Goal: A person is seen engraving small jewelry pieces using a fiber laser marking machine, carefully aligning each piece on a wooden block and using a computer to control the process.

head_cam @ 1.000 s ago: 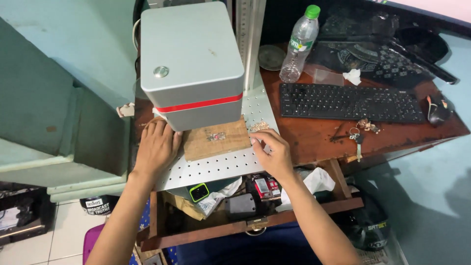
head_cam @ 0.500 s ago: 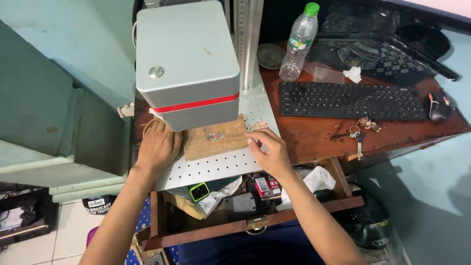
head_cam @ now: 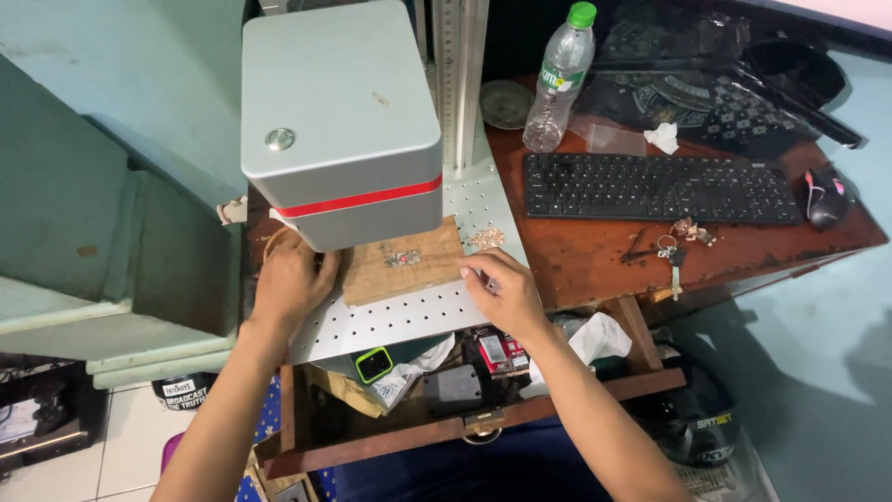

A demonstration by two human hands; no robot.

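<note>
Both hands have barely shifted: left hand and right hand, grasping nothing, steady the wooden board mid-frame under the grey machine head; fine alignment likely follows.

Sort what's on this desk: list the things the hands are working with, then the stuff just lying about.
In use:
left hand
right hand
wooden board
perforated metal plate
grey box machine

Lying about:
keyboard
mouse
water bottle
keys
open drawer
</note>
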